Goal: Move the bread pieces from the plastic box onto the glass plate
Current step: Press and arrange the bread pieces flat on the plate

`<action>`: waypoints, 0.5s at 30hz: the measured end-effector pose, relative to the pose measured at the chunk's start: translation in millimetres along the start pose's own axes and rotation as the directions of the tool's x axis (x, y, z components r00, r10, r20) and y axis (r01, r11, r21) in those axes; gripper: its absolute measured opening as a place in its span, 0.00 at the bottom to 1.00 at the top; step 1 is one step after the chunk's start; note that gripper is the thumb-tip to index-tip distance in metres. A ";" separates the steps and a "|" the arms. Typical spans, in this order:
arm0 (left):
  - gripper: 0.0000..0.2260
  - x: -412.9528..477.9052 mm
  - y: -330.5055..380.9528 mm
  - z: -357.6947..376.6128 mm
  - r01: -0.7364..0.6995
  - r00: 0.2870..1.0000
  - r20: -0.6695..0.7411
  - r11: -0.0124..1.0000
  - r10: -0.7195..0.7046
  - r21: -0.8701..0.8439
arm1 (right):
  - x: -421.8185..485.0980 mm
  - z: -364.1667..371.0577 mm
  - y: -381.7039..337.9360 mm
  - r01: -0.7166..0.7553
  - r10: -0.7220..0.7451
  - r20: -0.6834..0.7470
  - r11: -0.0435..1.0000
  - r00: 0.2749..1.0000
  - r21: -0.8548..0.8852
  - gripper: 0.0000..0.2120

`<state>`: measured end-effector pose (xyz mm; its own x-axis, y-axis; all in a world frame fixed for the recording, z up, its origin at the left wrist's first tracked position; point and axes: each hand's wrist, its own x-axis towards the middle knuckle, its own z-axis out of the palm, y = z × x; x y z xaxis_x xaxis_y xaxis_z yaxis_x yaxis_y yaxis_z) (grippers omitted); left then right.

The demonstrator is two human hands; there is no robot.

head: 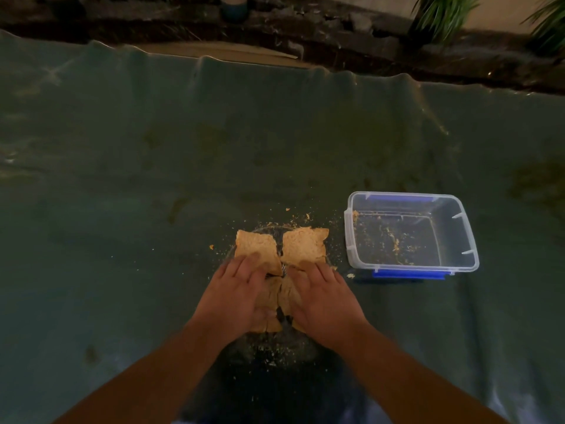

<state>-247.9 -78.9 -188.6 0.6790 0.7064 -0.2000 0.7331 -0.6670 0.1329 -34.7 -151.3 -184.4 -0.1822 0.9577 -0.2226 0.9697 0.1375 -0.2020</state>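
Observation:
Several bread pieces lie on the glass plate [269, 231] in the middle of the cloth. The far left piece [255, 247] and the far right piece [304, 244] show fully. My left hand [235, 296] lies flat over the near left pieces, fingers spread. My right hand [321, 298] lies flat over the near right pieces. Both palms press down on bread; neither hand grips a piece. The clear plastic box [458, 237] with blue clips stands to the right of the plate and holds only crumbs.
A dark green cloth [153, 179] covers the surface, with crumbs scattered around the plate. Beyond its far edge lies dark ground with stones. Green plants [443, 13] stand at the top right, and a blue-white cup [234, 6] at the top.

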 end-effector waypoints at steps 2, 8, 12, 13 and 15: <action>0.45 5.3 -5.2 1.8 0.014 0.994 0.103 1.000 -0.017 0.025 | 8.7 -1.2 -2.2 -0.053 0.051 0.039 0.998 0.998 0.046 0.34; 0.47 11.6 -8.5 6.3 0.017 0.980 0.198 1.000 -0.022 0.025 | 18.1 7.5 1.3 -0.036 0.031 0.124 0.999 0.992 0.035 0.34; 0.47 11.5 -12.3 5.7 -0.003 0.979 0.202 1.000 -0.002 0.027 | 17.4 11.6 7.5 -0.015 0.013 0.129 1.000 0.992 0.014 0.34; 0.47 11.2 -12.0 5.0 -0.004 0.980 0.200 0.999 -0.002 0.033 | 16.8 11.4 6.4 -0.017 0.016 0.132 1.000 0.991 0.006 0.34; 0.47 9.7 -12.9 4.1 -0.001 0.977 0.212 0.999 -0.008 0.042 | 15.9 10.9 5.2 -0.027 0.026 0.143 1.000 0.989 0.003 0.34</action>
<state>-250.9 -64.5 -196.3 0.6496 0.6452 -0.4021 0.7299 -0.6773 0.0922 -34.3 -138.1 -199.4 -0.1779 0.9151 -0.3618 0.9737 0.1105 -0.1991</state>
